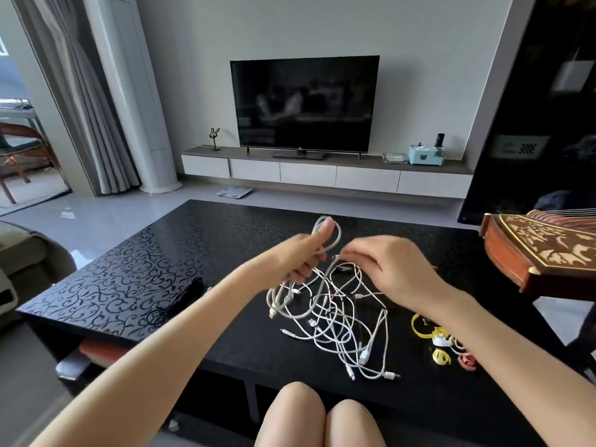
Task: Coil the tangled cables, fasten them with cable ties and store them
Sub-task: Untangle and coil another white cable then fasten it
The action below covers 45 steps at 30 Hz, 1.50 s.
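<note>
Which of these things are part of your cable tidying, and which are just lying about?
For the job: tangled white cables, one loop gripped in the left hand, right hand pinching a strand; coloured cable ties beside them.
Just lying about: television, wooden stringed instrument, bathroom scale, tissue box.

Tangled cables (335, 317) on table (135, 285), cable ties (442, 343) right of them, television (304, 103) behind table

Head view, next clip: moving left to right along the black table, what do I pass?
black bundle → tangled white cables → yellow and red cable ties → wooden stringed instrument at the table's right end
</note>
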Each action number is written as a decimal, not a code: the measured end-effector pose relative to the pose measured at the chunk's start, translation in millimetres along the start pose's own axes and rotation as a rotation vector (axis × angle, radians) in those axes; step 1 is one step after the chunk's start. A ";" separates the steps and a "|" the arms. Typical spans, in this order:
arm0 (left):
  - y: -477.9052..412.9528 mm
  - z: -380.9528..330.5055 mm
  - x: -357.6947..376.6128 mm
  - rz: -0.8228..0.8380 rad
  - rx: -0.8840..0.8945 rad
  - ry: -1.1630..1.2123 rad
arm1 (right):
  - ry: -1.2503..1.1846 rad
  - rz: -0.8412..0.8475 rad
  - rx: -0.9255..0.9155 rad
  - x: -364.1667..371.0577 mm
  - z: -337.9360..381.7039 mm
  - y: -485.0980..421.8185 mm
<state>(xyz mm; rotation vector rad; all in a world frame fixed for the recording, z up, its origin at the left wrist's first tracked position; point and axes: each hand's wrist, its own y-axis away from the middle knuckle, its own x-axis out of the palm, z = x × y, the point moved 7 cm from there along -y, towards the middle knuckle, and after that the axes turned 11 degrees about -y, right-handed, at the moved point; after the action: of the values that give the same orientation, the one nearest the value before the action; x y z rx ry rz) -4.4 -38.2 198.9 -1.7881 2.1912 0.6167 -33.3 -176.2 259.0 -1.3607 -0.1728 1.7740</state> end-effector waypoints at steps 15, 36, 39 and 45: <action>5.0 12.9 19.8 -0.044 0.094 -0.234 | 0.335 0.038 -0.017 -13.8 2.2 -30.0; 27.0 -10.2 33.8 0.168 0.152 0.364 | -0.266 -0.016 0.276 10.6 -17.7 -25.1; 26.2 -12.8 36.4 0.106 0.162 0.378 | -0.314 -0.109 0.282 11.1 -17.5 -23.4; 28.4 -12.3 38.5 0.150 0.127 0.354 | -0.188 -0.167 0.176 8.5 -8.7 -19.3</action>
<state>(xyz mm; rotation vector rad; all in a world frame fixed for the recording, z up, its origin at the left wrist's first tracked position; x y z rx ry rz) -39.5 -72.9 197.3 -1.7901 2.5473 0.1909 -15.8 -161.8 260.5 -1.0250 -0.2208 1.7312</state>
